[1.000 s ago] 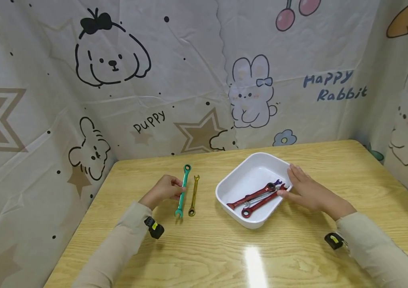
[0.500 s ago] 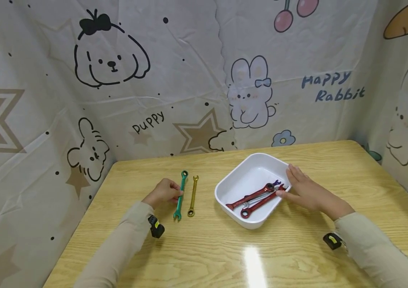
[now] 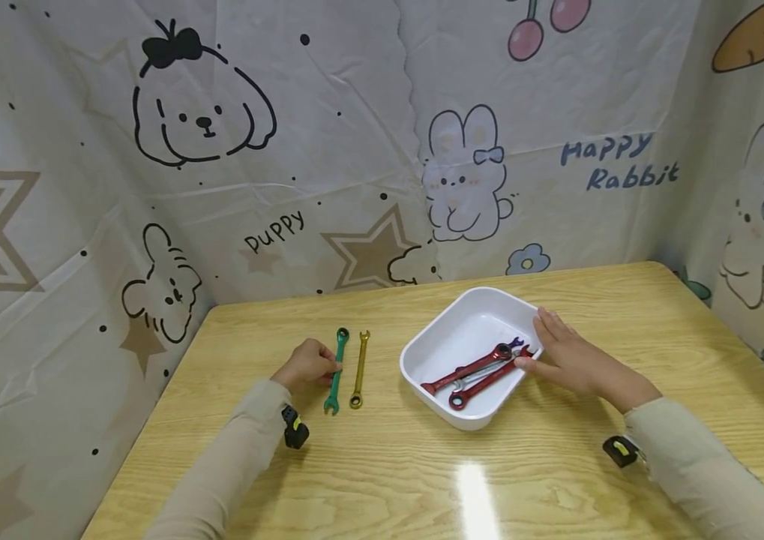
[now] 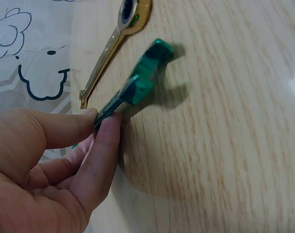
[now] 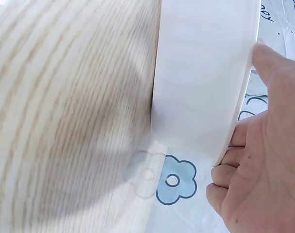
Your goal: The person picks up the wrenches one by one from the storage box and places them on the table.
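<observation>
Between thumb and fingertips, my left hand (image 3: 308, 364) pinches a green combination wrench (image 3: 332, 390) by its middle. In the left wrist view the wrench's open end (image 4: 146, 73) sits close over the table, its shadow beside it. To the right of it lies a yellow wrench (image 3: 360, 370), roughly parallel. My right hand (image 3: 573, 356) rests with fairly straight fingers on the right rim of a white plastic tub (image 3: 438, 330). Inside the tub lie two red wrenches (image 3: 465, 370), a silver one and a partly hidden purple one. The right wrist view shows the tub's outer wall (image 5: 205, 73).
A wood-grain table (image 3: 388, 480) carries everything. Behind and at both sides hangs a printed cloth (image 3: 355, 150) with cartoon drawings, meeting the table's far edge.
My left hand has lowered the green wrench toward the table and slightly nearer to me. The right hand keeps its place on the tub rim.
</observation>
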{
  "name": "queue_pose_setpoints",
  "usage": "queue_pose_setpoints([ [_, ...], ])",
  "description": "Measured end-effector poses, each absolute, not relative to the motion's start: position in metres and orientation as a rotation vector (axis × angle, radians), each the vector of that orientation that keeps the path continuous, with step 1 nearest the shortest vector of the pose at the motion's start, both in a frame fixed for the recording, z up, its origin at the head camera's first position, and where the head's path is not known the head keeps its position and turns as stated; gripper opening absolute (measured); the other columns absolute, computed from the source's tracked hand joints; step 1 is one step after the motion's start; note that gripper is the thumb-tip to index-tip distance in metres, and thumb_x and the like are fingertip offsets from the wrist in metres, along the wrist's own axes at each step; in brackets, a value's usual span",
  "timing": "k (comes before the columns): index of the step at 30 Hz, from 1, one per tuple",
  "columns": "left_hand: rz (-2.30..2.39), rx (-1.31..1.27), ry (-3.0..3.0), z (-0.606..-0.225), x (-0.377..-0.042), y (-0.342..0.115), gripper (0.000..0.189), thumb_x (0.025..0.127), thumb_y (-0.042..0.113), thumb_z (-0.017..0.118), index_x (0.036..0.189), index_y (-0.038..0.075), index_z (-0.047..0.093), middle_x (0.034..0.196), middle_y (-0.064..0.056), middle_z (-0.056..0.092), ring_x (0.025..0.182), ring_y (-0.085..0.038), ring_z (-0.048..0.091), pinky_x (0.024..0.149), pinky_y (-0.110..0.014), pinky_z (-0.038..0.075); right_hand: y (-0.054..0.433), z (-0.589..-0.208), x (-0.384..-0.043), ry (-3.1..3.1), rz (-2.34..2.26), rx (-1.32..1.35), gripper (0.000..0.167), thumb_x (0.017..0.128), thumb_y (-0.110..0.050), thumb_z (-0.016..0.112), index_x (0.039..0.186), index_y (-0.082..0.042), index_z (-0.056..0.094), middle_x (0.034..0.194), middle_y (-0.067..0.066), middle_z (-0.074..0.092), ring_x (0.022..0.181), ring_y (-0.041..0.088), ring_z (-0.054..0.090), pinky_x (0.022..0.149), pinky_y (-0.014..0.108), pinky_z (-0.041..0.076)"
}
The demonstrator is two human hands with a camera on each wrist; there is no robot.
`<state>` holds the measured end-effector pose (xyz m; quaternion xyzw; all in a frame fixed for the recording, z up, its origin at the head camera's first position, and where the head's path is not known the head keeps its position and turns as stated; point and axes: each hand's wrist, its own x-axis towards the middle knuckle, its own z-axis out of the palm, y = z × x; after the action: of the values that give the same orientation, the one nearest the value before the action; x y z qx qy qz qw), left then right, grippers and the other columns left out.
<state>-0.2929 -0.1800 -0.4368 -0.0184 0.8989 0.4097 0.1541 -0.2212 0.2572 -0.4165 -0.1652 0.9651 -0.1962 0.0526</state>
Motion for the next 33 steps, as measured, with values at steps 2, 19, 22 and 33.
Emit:
queue_pose_setpoints([
  [2,1.155,-0.043,2.595,-0.4366,-0.2931,-0.1797,0.01,0.088,0.003,0.067,0.083,-0.003,0.061,0.078,-0.009,0.06,0.059,-0.014,0.064,0.059,-0.027,0.057,0.2572,-0.4164,-0.221,2.935,-0.596,-0.494,0.098,0.093,-0.06,0.048,0.146,0.013,0.012,0.155,0.031,0.001,0.142,0.048,0.003,0.112,0.062,0.011],
  [19,1.083,-0.034,2.655,-0.4289,-0.2868,-0.1736,0.01,0.086,0.0,0.068,0.08,-0.005,0.061,0.078,-0.014,0.064,0.061,-0.018,0.064,0.06,-0.03,0.058,0.2576,-0.4162,-0.2208,2.933,-0.607,-0.492,0.098,0.092,-0.06,0.048,0.147,0.012,0.011,0.155,0.03,0.001,0.142,0.047,0.003,0.112,0.061,0.01],
  [22,1.069,-0.041,2.662,-0.4289,-0.2868,-0.1728,0.01,0.086,0.0,0.068,0.08,-0.005,0.062,0.078,-0.014,0.064,0.061,-0.018,0.064,0.06,-0.03,0.058,0.2575,-0.4165,-0.221,2.936,-0.601,-0.493,0.098,0.093,-0.06,0.048,0.147,0.012,0.011,0.155,0.031,0.002,0.142,0.048,0.004,0.112,0.062,0.011],
  [33,1.016,-0.032,2.681,-0.4285,-0.2864,-0.1714,0.016,0.087,0.002,0.068,0.073,-0.002,0.062,0.075,-0.013,0.064,0.06,-0.018,0.064,0.059,-0.03,0.057,0.2575,-0.417,-0.221,2.928,-0.604,-0.481,0.099,0.092,-0.061,0.048,0.148,0.011,0.01,0.155,0.03,0.0,0.142,0.048,0.003,0.112,0.062,0.01],
])
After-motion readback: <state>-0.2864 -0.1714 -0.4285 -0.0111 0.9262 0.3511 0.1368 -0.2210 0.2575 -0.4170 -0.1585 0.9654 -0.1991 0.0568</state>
